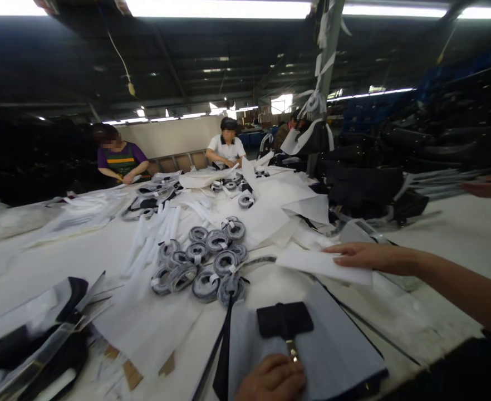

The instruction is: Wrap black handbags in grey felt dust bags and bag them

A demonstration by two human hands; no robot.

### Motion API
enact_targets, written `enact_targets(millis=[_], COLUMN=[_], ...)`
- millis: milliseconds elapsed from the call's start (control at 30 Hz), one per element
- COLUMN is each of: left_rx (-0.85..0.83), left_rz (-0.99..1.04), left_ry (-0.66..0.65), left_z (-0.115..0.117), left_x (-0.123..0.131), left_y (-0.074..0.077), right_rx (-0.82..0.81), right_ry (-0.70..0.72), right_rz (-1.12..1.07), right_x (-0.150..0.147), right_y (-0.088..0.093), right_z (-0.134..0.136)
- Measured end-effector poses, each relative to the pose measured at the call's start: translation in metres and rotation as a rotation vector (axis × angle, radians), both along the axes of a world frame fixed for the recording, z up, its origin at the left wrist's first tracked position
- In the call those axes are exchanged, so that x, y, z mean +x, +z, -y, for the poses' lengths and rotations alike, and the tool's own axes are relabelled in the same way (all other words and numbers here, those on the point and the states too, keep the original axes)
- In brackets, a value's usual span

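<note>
In front of me lies a flat handbag [337, 340] with black edges, its front covered by a pale grey sheet. A black tab [285, 319] with a gold clasp [292, 351] shows on it. My left hand [270, 379] rests at the bag's near side, its fingers curled over the lower end of the clasp; what lies beneath them is hidden. To the right, my right hand [360, 257] grips a flat white foam piece [312, 266], thumb and fingers at its upper edge, just above the bag's far edge.
Coiled grey straps [218, 240] are heaped at mid-table beside white paper sheets [279, 206]. Black bag parts [32, 351] lie at the left, dark bags [362, 189] at the right. Another person's hand [490, 186] reaches in there. Co-workers [120, 159] sit across the table.
</note>
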State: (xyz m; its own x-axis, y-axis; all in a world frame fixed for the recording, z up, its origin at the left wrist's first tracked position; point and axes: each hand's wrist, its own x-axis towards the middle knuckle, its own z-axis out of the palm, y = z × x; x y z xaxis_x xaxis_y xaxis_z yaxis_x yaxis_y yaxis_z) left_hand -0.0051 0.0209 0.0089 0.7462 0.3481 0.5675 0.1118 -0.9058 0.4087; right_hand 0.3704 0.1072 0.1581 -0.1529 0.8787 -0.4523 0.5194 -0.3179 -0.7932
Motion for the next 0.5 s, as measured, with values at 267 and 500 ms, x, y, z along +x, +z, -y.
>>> enact_targets(millis=[267, 500], left_rx=[-0.150, -0.115], left_rz=[-0.196, -0.328], left_ry=[0.158, 0.169], left_z=[0.026, 0.032], left_x=[0.001, -0.006], left_y=[0.046, 0.040], right_rx=[0.510, 0.435], right_ry=[0.301, 0.437], right_rz=[0.448, 0.446], right_x=[-0.041, -0.059], right_y=[-0.055, -0.076], right_z=[0.055, 0.061])
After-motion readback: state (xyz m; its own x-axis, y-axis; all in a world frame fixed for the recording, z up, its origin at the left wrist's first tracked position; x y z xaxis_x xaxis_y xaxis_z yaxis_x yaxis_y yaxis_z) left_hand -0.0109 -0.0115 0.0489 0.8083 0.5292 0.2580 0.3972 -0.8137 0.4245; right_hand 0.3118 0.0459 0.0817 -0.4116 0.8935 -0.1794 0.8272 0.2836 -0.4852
